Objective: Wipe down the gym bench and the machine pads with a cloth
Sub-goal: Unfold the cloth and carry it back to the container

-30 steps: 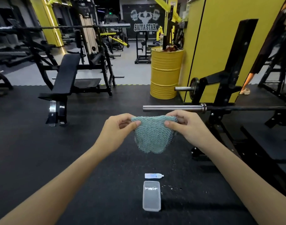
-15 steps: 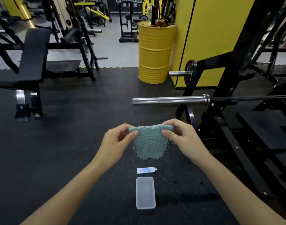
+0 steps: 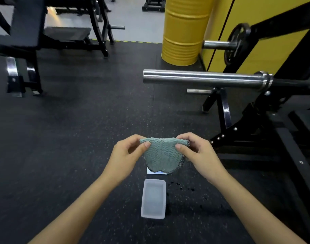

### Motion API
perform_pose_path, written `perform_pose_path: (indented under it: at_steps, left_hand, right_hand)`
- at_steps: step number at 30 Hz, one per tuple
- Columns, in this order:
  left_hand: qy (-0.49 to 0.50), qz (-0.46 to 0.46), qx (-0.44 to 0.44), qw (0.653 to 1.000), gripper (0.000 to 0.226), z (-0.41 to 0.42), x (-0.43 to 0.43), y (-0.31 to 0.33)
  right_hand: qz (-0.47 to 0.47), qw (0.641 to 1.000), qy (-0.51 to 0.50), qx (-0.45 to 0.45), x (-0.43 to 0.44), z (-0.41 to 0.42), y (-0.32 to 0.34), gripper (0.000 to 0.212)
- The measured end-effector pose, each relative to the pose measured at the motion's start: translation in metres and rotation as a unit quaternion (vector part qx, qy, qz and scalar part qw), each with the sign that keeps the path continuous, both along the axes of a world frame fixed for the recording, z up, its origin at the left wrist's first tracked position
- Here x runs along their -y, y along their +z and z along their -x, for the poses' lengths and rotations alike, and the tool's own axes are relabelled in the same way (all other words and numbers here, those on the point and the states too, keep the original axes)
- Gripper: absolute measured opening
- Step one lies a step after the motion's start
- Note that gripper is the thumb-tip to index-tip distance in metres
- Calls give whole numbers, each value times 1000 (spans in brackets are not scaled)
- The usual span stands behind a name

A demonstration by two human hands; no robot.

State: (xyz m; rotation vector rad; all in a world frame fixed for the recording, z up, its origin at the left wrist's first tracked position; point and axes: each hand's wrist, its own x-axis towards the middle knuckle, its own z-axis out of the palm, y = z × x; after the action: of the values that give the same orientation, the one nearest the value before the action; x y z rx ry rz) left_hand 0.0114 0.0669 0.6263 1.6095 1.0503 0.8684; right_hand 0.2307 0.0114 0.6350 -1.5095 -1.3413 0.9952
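Observation:
A teal knitted cloth (image 3: 162, 156) hangs in front of me above the black rubber floor. My left hand (image 3: 126, 155) pinches its upper left corner. My right hand (image 3: 198, 154) pinches its upper right corner, where a dark mesh backing shows. A black padded gym bench (image 3: 25, 23) stands at the far left, well away from both hands. On the right rises a black machine frame (image 3: 252, 124); its pads lie mostly outside the view.
A translucent plastic tray (image 3: 153, 200) lies on the floor below the cloth, with a small white tube (image 3: 150, 171) half hidden behind the cloth. A steel barbell sleeve (image 3: 203, 79) juts left at mid height. A yellow drum (image 3: 183, 30) stands behind.
The view has tilted down and drawn closer to the floor. Both hands keep the same pinch on the cloth, which now covers part of the tube.

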Motion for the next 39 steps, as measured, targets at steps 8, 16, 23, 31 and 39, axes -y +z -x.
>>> perform_pose_path:
  at_steps: [8,16,23,31,39]
  left_hand:
    - [-8,10,-20,1000,15,8,-14,-140]
    - [-17,44,-30,998,13,17,-10,-284]
    - [-36,77,-65,994,14,27,13,-402]
    - [-74,124,-137,980,15,30,27,-491]
    - [-103,140,-217,960,15,30,41,-556]
  right_hand:
    - [11,1000,-7,10,-13,6,-141,10]
    - [18,1000,-2,20,-11,13,-290,12]
    - [51,998,10,19,12,19,-415,12]
    - [115,993,-6,7,35,26,-515,8]
    - [163,986,-25,-1,52,40,-585,12]
